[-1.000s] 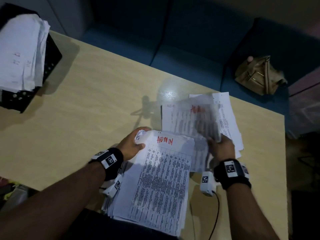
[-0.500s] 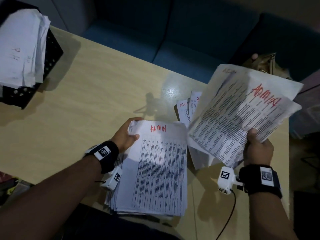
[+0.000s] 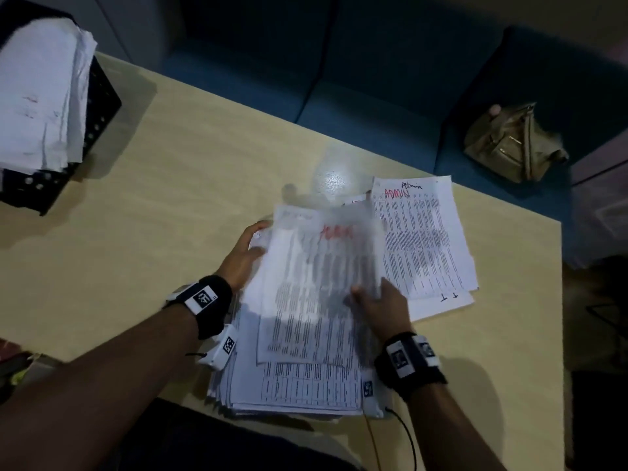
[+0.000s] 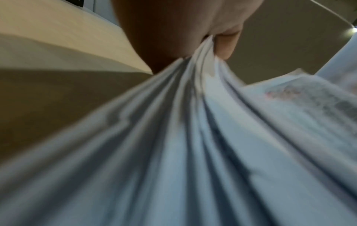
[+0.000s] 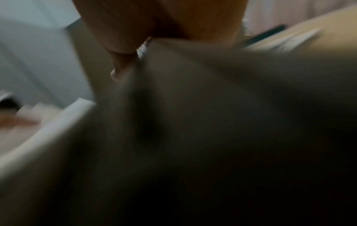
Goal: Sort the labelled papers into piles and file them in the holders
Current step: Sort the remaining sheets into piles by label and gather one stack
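left hand: your fingers are clamped on the upper left corner of the main stack; the left wrist view shows a fan of sheet edges pinched between thumb and fingers.
right hand: grasping the right edge of the top sheet, thumb on top; the right wrist view is dark and blurred, but paper shows between thumb and fingers there.
top sheet: raised off the stack and motion-blurred, red label near its top (unreadable in the blur).
main stack: on the worktop at the near edge, in front of you, printed tables facing up.
ADMIN pile: just right of the stack, flat on the worktop, top sheet marked "ADMIN" in red, a few sheets fanned out beneath it.
holder: black perforated tray at the far left corner of the worktop, filled with white papers, well apart from your hands.
background: blue sofa behind the worktop, olive bag on its seat.
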Demonstrator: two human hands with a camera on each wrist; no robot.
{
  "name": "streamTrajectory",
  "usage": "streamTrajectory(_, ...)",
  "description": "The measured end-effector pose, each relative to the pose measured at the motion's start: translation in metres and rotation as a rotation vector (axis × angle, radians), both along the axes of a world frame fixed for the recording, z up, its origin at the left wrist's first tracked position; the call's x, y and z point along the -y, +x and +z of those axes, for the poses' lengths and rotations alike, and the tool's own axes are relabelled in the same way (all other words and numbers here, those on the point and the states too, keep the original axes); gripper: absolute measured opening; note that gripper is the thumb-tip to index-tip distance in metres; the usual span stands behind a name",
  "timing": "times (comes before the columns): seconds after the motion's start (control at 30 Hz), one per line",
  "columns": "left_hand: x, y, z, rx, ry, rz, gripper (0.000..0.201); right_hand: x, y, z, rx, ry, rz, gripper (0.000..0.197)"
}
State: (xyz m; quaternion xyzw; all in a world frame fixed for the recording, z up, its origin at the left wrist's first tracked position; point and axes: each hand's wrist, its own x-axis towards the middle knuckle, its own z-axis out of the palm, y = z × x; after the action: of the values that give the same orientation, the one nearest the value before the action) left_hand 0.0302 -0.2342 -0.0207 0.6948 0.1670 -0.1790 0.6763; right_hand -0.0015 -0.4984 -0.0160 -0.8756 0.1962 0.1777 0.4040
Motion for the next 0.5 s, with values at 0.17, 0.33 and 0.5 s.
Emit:
streamTrajectory(0.17, 0.004, -0.004, 0.003, -0.036, 0.174, -0.064, 0.073, -0.010, 0.002, -0.011, 0.132, -0.245, 0.118, 0.080)
streamTrajectory(0.33, 0.009, -0.007, 0.005, 0.020, 0.266, -0.200, 0.067, -0.031, 0.040, 0.015, 0.447, -0.401, 0.280, 0.078)
streamTrajectory(0.5, 0.022, -0.011, 0.005, 0.092, 0.218, -0.357, 0.073, -0.061, 0.056, -0.002, 0.300, -0.472, 0.669, 0.070)
